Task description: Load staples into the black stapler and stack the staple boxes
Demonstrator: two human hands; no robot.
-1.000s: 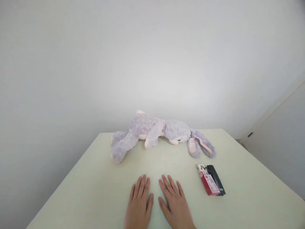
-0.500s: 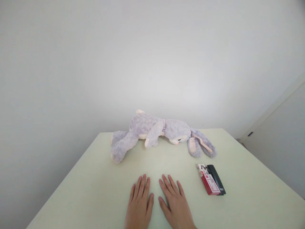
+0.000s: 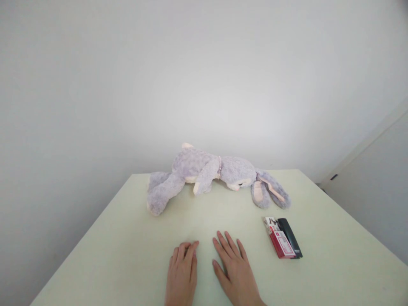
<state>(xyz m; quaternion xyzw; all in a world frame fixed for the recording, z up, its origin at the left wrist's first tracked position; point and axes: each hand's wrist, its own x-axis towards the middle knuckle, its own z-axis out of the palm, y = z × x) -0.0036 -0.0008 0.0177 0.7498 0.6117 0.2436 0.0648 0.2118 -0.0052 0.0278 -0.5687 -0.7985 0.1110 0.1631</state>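
Head view: both hands are laid empty near the tabletop's near edge, left hand [image 3: 181, 274] fingers curled, right hand [image 3: 235, 270] spread flat; card box [image 3: 281, 243] nearest, to be grasped by its long sides.

Plush rabbit [image 3: 216, 174] lies behind both hands; card box [image 3: 282, 243] right of them.

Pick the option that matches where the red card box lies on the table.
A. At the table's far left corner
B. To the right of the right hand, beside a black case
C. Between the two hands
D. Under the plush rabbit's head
B: the red card box lies to the right of the right hand, side by side with a black case, nearer than the plush rabbit.
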